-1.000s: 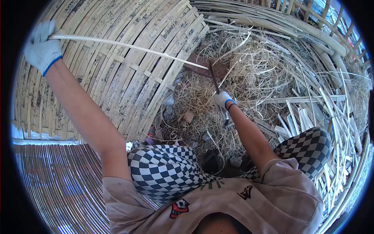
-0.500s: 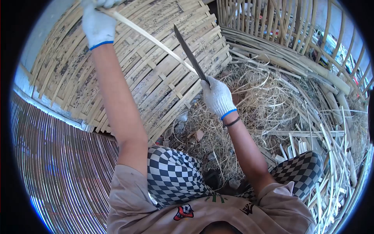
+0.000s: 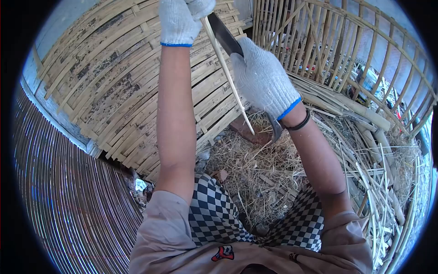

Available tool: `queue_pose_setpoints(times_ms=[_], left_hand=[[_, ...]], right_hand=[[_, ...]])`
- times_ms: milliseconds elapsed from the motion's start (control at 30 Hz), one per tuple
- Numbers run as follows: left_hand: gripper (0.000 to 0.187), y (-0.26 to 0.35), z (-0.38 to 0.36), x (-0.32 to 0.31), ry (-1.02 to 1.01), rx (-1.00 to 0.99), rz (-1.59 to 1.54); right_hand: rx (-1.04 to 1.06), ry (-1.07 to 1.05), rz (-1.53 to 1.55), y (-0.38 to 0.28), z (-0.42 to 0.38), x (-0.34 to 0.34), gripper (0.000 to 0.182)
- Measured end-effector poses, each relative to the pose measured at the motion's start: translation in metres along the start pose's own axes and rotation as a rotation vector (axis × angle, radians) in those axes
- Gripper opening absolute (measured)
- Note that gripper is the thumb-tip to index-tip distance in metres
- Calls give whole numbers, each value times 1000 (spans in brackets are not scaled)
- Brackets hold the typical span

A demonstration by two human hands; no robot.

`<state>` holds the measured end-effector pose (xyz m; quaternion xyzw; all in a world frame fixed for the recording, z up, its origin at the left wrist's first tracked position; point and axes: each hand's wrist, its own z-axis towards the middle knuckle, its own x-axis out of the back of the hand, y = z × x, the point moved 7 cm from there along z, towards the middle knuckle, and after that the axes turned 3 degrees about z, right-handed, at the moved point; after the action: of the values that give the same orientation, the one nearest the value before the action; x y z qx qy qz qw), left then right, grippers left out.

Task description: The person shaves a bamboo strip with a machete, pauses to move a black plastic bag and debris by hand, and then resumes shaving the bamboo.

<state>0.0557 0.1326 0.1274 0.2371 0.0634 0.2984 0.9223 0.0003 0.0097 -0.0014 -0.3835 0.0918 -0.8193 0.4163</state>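
My left hand (image 3: 180, 22), in a white knitted glove with a blue cuff, is closed around a pale bamboo strip (image 3: 226, 71) at the top of the view. The strip slants down to the right, its lower end hanging free above the shavings. My right hand (image 3: 264, 77), gloved the same way, grips a long knife (image 3: 223, 34) with a dark blade. Its blade points up and left, the tip end close to my left hand and beside the strip. The curved butt of the knife's handle shows below my right wrist.
A woven bamboo panel (image 3: 118, 86) lies behind my left arm. Curly bamboo shavings (image 3: 255, 169) cover the ground between my knees. Split strips (image 3: 374, 196) are piled at right, under a bamboo slat fence (image 3: 337, 50). A ribbed slatted surface (image 3: 68, 192) is at left.
My left hand has moved right, and my right hand has risen, bringing the knife blade close to the left hand. The strip now hangs more steeply. The view has shifted slightly.
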Motion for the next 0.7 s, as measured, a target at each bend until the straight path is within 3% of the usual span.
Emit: queue_pose_setpoints(times_ms=[267, 700], left_hand=[[42, -14, 20, -11, 205, -86, 140], [39, -10, 36, -56, 106, -114, 104]], right_hand=[[79, 209, -60, -1, 8, 27, 23], [107, 255, -1, -13, 0, 54, 21]])
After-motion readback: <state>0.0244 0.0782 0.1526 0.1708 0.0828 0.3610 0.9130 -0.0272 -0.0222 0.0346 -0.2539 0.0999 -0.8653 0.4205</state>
